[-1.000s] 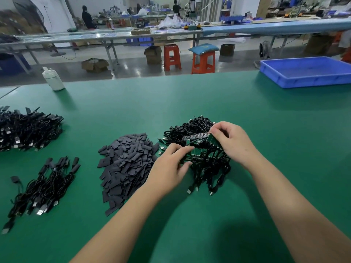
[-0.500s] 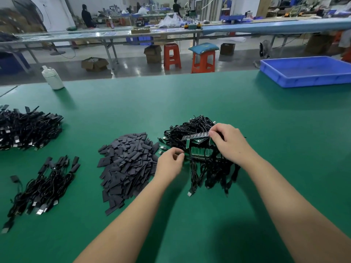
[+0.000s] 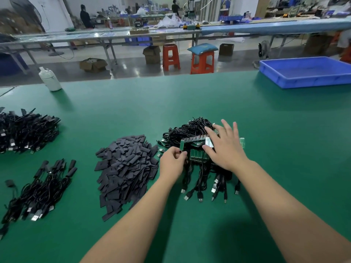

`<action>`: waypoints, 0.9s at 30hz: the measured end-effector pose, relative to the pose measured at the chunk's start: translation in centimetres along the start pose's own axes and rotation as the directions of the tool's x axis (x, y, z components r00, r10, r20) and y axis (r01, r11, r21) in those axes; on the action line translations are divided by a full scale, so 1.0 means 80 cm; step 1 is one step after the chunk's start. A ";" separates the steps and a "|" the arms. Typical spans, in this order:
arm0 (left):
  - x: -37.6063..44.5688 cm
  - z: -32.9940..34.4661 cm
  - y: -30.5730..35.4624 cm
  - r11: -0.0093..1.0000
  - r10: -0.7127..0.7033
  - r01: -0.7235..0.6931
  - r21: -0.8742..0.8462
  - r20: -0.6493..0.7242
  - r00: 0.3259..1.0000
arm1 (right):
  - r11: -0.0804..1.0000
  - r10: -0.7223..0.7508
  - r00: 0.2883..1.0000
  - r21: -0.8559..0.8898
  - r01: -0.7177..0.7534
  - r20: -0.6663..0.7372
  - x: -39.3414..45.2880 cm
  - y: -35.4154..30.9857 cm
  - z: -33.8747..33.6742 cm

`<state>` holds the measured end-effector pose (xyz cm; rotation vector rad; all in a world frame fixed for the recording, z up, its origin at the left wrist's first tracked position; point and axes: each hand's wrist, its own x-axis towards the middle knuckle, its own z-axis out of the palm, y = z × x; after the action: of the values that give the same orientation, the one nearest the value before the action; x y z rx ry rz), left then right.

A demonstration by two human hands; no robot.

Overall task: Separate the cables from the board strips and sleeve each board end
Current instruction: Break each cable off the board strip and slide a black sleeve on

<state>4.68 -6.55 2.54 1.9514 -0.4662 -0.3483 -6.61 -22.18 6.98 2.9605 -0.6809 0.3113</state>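
Observation:
A tangle of black cables (image 3: 190,130) still joined to green board strips (image 3: 198,155) lies mid-table. My right hand (image 3: 226,147) lies flat over the strips with its fingers spread. My left hand (image 3: 173,162) pinches one small green board (image 3: 182,145) at the pile's left edge, its fingers curled round it. A heap of flat black sleeves (image 3: 127,168) sits just left of my left hand. Cable ends with USB plugs (image 3: 200,192) trail toward me below the strips.
Two piles of black cables lie at the left: a big pile (image 3: 26,131) farther back, a smaller pile (image 3: 38,190) nearer. A white bottle (image 3: 50,79) stands at the far left edge. A blue tray (image 3: 307,72) sits at the far right.
My right hand let go of the strip and spread flat over the boards. My left hand now pinches a single small board at the pile's left side.

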 end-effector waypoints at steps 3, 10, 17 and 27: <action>-0.014 -0.024 0.006 0.996 0.093 -0.093 0.006 -0.071 0.993 | 0.999 -0.031 0.998 -0.041 0.033 0.061 -0.004 0.005 0.010; -0.047 -0.064 0.042 0.942 0.336 -0.333 0.053 -0.086 0.938 | 0.967 -0.118 0.979 0.242 0.075 0.167 -0.004 -0.010 0.025; -0.073 -0.059 0.043 0.944 0.325 -0.324 -0.057 0.013 0.946 | 0.575 0.298 0.952 0.784 -0.234 0.065 -0.019 -0.012 0.015; -0.093 -0.044 0.051 0.959 0.252 -0.228 -0.170 0.141 0.957 | 0.192 0.187 0.960 0.951 -0.243 0.208 -0.077 -0.064 -0.027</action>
<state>-0.98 -1.73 7.97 1.7029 -0.7539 -0.3748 -10.12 -14.71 7.56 4.0443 -1.3274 1.0906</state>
